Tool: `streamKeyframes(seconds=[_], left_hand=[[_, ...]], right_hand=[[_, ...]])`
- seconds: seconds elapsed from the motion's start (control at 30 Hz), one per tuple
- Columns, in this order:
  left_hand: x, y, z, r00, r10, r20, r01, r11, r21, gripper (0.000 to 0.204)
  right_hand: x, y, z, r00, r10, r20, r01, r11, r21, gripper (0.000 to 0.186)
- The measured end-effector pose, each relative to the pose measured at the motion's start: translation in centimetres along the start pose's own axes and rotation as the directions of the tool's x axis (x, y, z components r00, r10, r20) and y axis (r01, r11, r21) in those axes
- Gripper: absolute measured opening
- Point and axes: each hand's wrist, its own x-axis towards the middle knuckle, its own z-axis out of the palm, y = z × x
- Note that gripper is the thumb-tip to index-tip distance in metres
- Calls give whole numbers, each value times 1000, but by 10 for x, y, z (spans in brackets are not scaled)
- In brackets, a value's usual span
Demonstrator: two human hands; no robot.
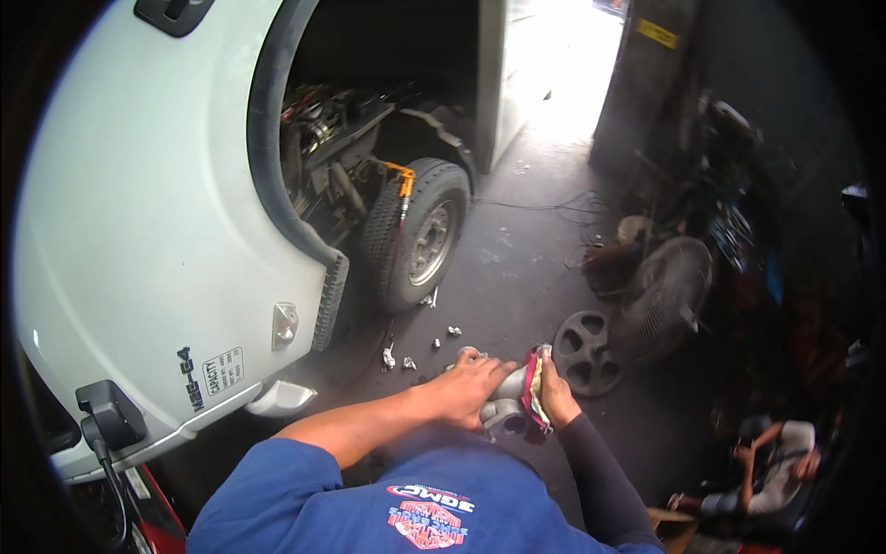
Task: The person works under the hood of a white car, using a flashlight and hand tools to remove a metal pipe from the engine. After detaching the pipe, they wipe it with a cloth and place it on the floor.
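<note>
In front of my body is a grey cast-metal part [504,413] with a rounded body and a round opening low on it. My left hand [469,386] lies over its top left side, fingers bent around it, gripping it. My right hand [557,395] is closed on a crumpled red and yellow cloth [534,392], pressed to the right side of the part. The fingers of my right hand are partly hidden behind the cloth. What lies under my left palm cannot be seen.
A white truck cab [157,240] fills the left, with a tyre [420,235] and an orange air gun [403,174] hanging beside it. Crumpled white scraps [389,357] dot the floor. A spoked metal wheel [588,353] and a fan [672,288] stand right. Another person [780,466] sits lower right.
</note>
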Motion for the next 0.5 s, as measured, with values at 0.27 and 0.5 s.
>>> streamKeyframes(seconds=[0.27,0.5], left_hand=[[77,-99,-67,953,-294,-66,287,952,-105,120],[188,-144,-46,780,-535,-324,509,844,-167,104]], right_hand=[[234,-68,-29,904,107,415,-203,960,194,61],[407,-76,-99,674,-103,731,-29,986,166,69]])
